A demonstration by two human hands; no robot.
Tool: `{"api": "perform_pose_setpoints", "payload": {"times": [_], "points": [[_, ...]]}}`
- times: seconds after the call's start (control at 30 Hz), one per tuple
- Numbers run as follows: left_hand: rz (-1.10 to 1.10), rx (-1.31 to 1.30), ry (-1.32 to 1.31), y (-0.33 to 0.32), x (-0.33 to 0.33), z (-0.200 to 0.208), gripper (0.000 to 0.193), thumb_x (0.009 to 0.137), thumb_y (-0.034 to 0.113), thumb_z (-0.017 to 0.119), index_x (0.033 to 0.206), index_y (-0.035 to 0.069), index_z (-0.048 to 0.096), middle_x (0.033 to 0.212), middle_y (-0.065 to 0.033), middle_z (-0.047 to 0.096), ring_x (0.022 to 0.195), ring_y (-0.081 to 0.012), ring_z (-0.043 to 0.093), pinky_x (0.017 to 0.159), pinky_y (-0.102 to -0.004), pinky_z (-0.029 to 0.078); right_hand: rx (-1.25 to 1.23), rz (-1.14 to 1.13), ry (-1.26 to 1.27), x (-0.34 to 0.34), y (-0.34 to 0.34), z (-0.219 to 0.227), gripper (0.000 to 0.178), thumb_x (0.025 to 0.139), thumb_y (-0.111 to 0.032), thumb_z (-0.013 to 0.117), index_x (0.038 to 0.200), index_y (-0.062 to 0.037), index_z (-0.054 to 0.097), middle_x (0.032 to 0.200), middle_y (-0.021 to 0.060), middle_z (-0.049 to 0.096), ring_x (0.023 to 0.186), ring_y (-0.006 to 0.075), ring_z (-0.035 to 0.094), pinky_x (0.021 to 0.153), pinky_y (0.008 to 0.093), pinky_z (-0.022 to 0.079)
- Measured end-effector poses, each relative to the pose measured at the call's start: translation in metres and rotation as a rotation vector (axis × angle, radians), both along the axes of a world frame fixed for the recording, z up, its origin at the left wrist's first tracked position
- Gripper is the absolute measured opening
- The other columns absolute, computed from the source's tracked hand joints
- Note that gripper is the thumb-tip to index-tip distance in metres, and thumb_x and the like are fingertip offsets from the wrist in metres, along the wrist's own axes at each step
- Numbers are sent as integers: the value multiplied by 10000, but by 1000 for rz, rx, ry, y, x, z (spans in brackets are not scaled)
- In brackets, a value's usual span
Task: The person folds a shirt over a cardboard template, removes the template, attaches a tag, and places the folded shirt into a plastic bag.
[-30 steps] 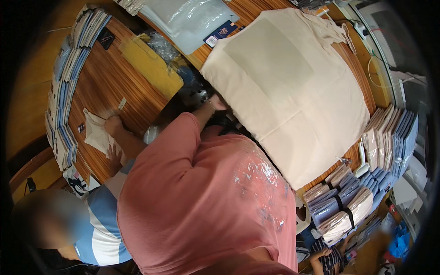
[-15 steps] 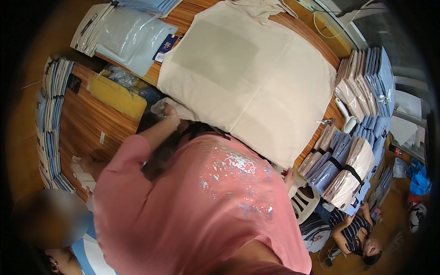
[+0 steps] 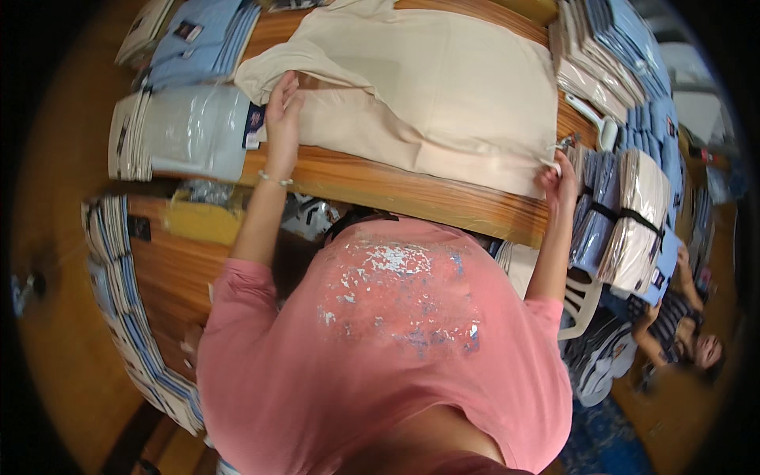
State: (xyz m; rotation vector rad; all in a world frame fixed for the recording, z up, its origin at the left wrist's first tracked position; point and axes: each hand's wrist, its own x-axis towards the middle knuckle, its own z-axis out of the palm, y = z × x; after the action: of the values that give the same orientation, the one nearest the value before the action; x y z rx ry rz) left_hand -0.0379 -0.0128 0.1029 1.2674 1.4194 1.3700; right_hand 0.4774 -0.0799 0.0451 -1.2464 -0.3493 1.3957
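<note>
The cream garment point(image 3: 483, 87) spreads across the upper middle of the frame, plain and soft. At its left end the cloth is bunched and folded back, leaving a curved opening beneath the flap. The left hand point(image 3: 283, 111) is at this edge, fingers fairly straight and close together; whether they grip cloth, I cannot tell. Farther right the fabric lies flatter, with creases near its lower edge. At its lower right corner, the right hand point(image 3: 560, 186) has curled fingers; whether they pinch the cloth is unclear.

Beneath it is a wood-grain table point(image 3: 467, 202). Packed garments point(image 3: 134, 317) line another wood-grain surface point(image 3: 178, 277) at lower left, while folded blue garments point(image 3: 194, 39) sit at upper left. A dark blue tag point(image 3: 254, 123) lies just beside the left hand. Toward the right are a white-handled tool point(image 3: 598, 123), black-strapped bundles point(image 3: 633, 222) and, farthest over, a person in a striped top point(image 3: 673, 324).
</note>
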Motion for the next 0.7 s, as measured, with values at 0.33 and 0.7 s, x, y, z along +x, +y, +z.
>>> {"api": "perform_pose_setpoints", "payload": {"times": [0.33, 0.7], "points": [[-859, 368, 1129, 96, 78, -57, 304, 786, 162, 609, 1066, 47, 579, 1266, -153, 489, 1180, -314, 432, 1011, -459, 303, -117, 116, -226, -18, 23, 26, 300, 934, -297, 427, 1090, -47, 486, 1026, 120, 636, 805, 166, 655, 655, 304, 558], [-585, 146, 875, 94, 76, -84, 277, 837, 45, 539, 1107, -14, 553, 917, -162, 583, 873, -320, 549, 781, -393, 435, -52, -112, -60, -7, 45, -7, 215, 900, -219, 500, 1047, -64, 525, 1093, 67, 611, 974, 161, 616, 729, 291, 503]]}}
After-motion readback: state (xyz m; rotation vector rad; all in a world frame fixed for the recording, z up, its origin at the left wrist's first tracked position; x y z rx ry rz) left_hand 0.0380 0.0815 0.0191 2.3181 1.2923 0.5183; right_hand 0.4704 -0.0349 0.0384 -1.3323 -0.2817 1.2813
